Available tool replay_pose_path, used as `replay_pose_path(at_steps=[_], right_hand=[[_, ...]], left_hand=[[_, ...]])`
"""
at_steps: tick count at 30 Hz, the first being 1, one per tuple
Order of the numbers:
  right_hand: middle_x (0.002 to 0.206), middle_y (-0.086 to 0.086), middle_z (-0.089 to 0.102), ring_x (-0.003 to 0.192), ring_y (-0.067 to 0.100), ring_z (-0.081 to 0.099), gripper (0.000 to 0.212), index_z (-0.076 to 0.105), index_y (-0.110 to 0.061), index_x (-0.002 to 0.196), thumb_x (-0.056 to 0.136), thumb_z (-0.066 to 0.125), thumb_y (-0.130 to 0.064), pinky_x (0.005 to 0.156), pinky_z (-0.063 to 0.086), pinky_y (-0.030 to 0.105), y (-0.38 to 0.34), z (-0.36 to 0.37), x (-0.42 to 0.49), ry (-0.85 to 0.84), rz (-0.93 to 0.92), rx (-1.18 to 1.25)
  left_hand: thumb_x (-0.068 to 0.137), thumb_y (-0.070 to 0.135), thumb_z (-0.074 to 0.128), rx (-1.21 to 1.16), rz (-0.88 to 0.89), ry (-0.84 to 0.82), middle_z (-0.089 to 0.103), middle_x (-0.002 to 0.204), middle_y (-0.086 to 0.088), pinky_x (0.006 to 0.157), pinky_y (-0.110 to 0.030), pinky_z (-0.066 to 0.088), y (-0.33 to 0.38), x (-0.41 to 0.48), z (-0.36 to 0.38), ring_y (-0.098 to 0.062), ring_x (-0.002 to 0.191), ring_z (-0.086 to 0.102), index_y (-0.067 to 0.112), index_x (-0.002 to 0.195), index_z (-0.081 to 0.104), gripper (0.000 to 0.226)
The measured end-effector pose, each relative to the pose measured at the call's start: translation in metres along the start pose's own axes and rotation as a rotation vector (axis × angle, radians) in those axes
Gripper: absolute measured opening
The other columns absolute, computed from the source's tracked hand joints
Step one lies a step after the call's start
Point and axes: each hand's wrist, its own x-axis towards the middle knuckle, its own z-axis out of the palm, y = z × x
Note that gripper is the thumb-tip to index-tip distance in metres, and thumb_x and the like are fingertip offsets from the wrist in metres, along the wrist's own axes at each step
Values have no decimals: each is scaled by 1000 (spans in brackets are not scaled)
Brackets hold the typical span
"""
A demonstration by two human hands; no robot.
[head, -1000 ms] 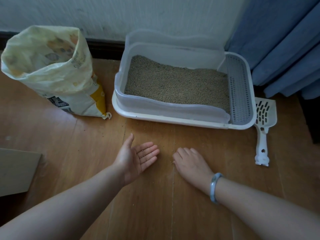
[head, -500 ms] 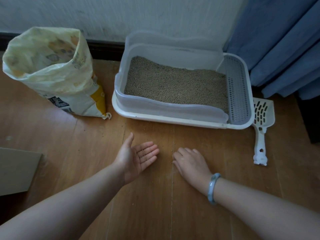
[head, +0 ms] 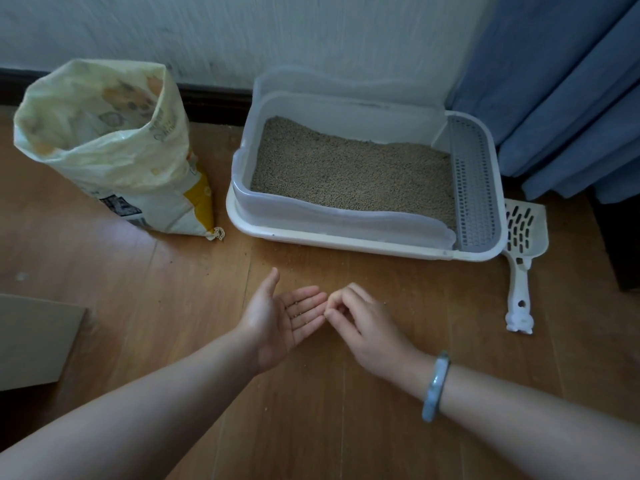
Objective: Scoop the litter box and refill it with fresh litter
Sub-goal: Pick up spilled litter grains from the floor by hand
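Observation:
The white litter box [head: 346, 237] stands against the wall, filled with tan litter [head: 353, 168], with a grey perforated step at its right end. A white slotted scoop [head: 519, 271] lies on the floor at the box's right corner. An open litter bag [head: 114, 150] stands left of the box. My left hand [head: 277, 323] lies palm up in front of the box, fingers straight, with a few litter grains [head: 299, 311] on them. My right hand [head: 363, 323], fingers curled, pinches its fingertips together right at the left fingertips; the grains it pinches are too small to make out.
Stray grains speckle the wooden floor [head: 311, 427] in front of the box. A flat cardboard piece [head: 34, 341] lies at the left edge. Blue curtains [head: 571, 98] hang at the back right, above a dark object [head: 623, 237].
My right hand lifted off the floor, curled its fingers and moved left to my left fingertips. My left hand stayed palm up.

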Motion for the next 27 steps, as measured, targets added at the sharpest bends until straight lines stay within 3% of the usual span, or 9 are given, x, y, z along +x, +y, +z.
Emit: replay_pose_path(at_steps=[3,7,13,17,22,27], right_hand=[[83,-10,49,82,10,45,17,64,-21,84,86,52,-33,74,39,27,-5,5,4,99,-83,-121],[79,-8,51,80,14,48,17,71,-21,82,80,58,-32,73,43,32,-3,9,5,165,-56,-98],[80,-10,51,74,6,51,8,66,-20,77,80,67,-28,66,42,20,9,-4,6,168,57,59],[81,-14,49,75,5,49,5,70,-20,84,81,70,-16,69,39,18,46,-18,-3,170,144,-92],[82,-10,52,80,11,49,11,71,-24,88,78,74,-25,73,44,31,66,-17,-18,22,-26,-433],[84,-8,58,81,14,48,17,72,-26,92,76,74,-31,69,39,28,60,1,-14,-26,-193,-529]], left_hand=[[94,60,30,19,-26,-22,69,95,-13,63,-28,57,-3,-2,8,-22,79,67,1,116,61,71],[95,59,29,31,-19,-40,70,84,-11,60,-26,57,-5,-3,11,-19,73,67,1,114,62,69],[95,59,27,1,3,-22,70,109,-16,79,-33,57,-1,-2,3,-26,98,69,1,116,60,70],[96,60,27,-10,19,11,70,109,-16,82,-35,56,3,-2,-5,-26,99,69,1,116,60,70],[95,60,27,-24,22,43,69,111,-16,82,-36,55,7,2,-10,-26,99,69,2,116,60,70],[95,60,27,-45,29,52,70,110,-16,82,-36,54,7,6,-11,-26,99,69,2,115,60,69]])
